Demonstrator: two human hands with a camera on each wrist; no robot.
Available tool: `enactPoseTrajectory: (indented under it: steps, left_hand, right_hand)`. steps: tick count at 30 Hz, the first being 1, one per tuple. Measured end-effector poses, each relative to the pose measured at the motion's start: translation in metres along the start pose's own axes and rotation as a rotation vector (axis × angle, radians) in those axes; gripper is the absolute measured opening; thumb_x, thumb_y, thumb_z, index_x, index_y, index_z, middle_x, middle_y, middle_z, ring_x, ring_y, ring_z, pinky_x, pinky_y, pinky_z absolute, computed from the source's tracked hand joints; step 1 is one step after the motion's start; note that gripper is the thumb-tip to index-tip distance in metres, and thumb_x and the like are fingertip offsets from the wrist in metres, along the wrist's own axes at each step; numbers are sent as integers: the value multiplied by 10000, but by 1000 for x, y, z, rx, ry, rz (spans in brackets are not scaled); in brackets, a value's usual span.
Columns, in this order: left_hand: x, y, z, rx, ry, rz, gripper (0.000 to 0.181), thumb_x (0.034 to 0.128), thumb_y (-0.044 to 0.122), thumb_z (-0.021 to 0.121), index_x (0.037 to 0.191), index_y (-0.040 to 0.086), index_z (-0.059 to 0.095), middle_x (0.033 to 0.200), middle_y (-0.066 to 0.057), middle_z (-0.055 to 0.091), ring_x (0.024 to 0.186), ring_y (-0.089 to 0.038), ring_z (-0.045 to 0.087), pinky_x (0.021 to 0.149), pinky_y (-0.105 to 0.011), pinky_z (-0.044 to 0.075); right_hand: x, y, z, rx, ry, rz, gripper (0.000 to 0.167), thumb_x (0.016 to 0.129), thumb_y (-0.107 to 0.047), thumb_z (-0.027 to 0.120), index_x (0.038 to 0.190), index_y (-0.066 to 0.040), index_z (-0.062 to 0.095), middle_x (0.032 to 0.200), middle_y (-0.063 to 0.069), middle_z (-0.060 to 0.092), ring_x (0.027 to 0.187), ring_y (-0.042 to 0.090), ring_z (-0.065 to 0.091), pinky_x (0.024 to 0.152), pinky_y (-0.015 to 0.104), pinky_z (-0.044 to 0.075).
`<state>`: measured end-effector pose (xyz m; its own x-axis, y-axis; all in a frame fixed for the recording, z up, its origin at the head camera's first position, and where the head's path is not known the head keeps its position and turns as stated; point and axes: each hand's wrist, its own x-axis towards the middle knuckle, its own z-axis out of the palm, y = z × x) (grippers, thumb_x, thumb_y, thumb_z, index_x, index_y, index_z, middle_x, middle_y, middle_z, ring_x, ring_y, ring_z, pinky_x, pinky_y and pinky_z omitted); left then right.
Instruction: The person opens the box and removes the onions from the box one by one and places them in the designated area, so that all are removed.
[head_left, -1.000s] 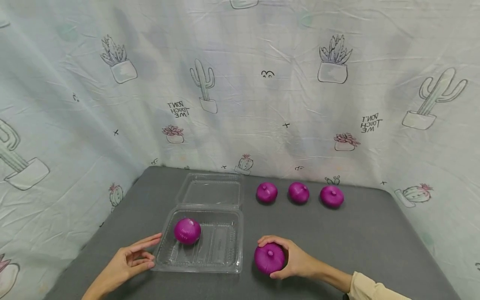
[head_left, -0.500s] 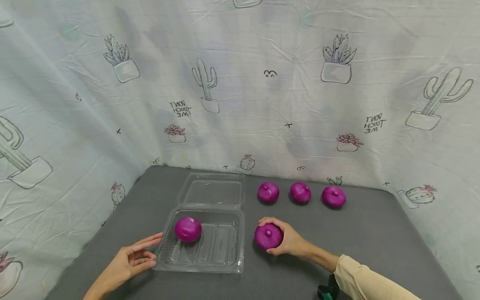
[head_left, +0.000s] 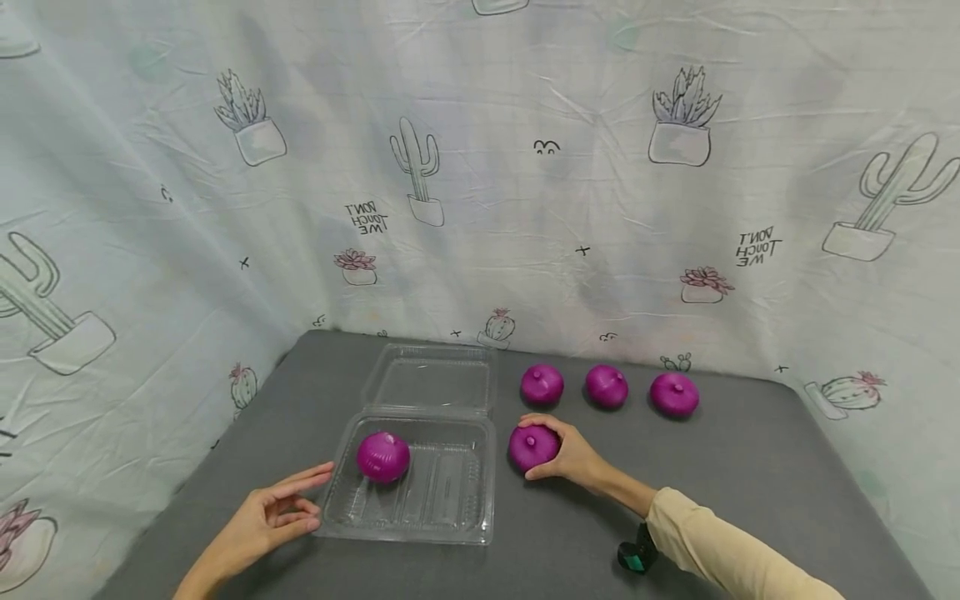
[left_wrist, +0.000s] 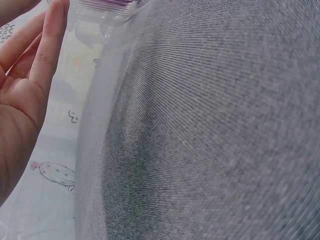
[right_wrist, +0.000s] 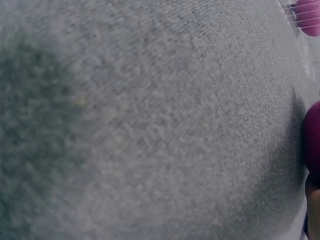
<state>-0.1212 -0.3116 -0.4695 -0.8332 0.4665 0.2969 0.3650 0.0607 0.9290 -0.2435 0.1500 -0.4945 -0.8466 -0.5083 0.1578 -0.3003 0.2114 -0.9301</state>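
In the head view my right hand [head_left: 567, 454] grips a purple onion [head_left: 532, 448], thumb in front and fingers behind, just right of a clear plastic clamshell box [head_left: 450, 533]. A part of that held onion [right_wrist: 312, 137] shows at the right edge of the right wrist view. Another purple onion [head_left: 383, 457] sits inside the box, in the left half of its base. The lid [head_left: 435, 385] lies folded back behind the base. At the box's left rim rests my left hand [head_left: 262, 521], its fingers loosely extended; the fingertips are at the rim.
A row of three more purple onions [head_left: 607, 387] stands at the back, right of the lid. The grey cloth-covered table [head_left: 720, 475] meets a cactus-print curtain [head_left: 480, 167] behind. Under my right forearm is a black wrist device [head_left: 637, 553].
My right hand has moved away from me with the onion, toward the back row. The left hand stays at the box's left rim. The whole view has shifted slightly.
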Motion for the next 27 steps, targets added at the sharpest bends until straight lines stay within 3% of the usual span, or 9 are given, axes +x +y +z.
enactPoseTrajectory:
  steps: [5, 11, 16, 22, 27]
  left_hand:
    - [0, -1, 1, -7, 0, -1, 499, 861, -173, 574, 1331, -191, 409, 1458, 21, 453, 927, -178, 620, 746, -273, 550]
    - [0, -1, 2, -22, 2, -9, 497, 861, -169, 575, 1328, -197, 407, 1458, 18, 453, 932, -187, 619, 750, -274, 548]
    - [-1, -1, 2, -17, 10, -2, 499, 849, -173, 588, 1315, -206, 413, 1451, 11, 462, 926, -168, 621, 748, -263, 547]
    - [-2, 0, 2, -13, 13, -20, 503, 855, -167, 586, 1323, -201, 408, 1450, 36, 462, 927, -164, 621, 747, -265, 547]
    - [-2, 0, 2, -7, 15, -31, 503, 860, -157, 588, 1328, -196, 408, 1451, 36, 461, 929, -161, 620, 750, -267, 546]
  right_hand:
    - [1, -1, -1, -1, 5, -12, 733, 644, -43, 882, 1298, -56, 551, 1381, 135, 493, 1228, 247, 462, 968, 263, 406]
    - [-2, -4, -7, 67, -80, -49, 675, 755, 17, 780, 1352, -8, 466, 1371, 196, 459, 1209, 236, 478, 940, 260, 438]
    - [-2, -6, -12, 47, -80, -64, 743, 739, 36, 785, 1384, 34, 414, 1399, 241, 416, 1217, 288, 463, 902, 254, 462]
    - [-2, -4, -14, 82, -96, -26, 764, 729, 55, 789, 1384, 49, 396, 1369, 246, 436, 1167, 282, 500, 856, 266, 488]
    - [-2, -6, -16, 70, -112, 25, 778, 753, 29, 781, 1414, 23, 372, 1361, 236, 438, 1117, 261, 520, 740, 281, 523]
